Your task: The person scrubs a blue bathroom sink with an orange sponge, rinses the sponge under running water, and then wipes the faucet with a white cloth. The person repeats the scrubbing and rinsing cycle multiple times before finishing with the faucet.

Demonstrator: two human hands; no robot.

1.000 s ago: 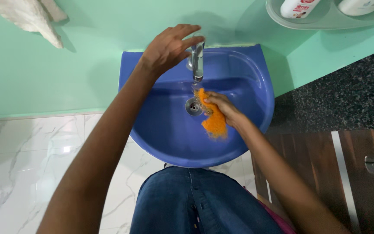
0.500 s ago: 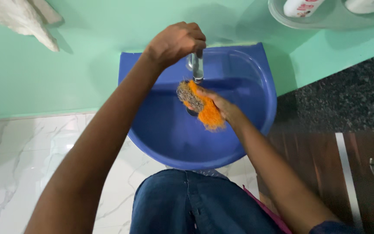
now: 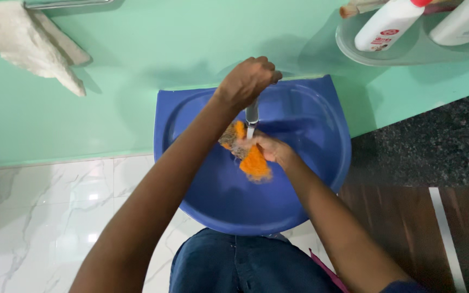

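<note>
Over a blue basin (image 3: 310,179), the left hand (image 3: 248,81) is closed around the tap (image 3: 252,115) handle while the right hand (image 3: 264,149) grips an orange scrubber (image 3: 253,160) (grey-backed) under running water; rinsing appears underway, unfinished.

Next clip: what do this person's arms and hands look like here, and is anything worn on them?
Both forearms are bare to the frame edge. The left hand and right hand show no gloves, and no rings, watch or bracelet are visible. The only hint of a sleeve is a dark blue edge at the bottom of the frame by the right upper arm. The person also wears blue denim.
</note>
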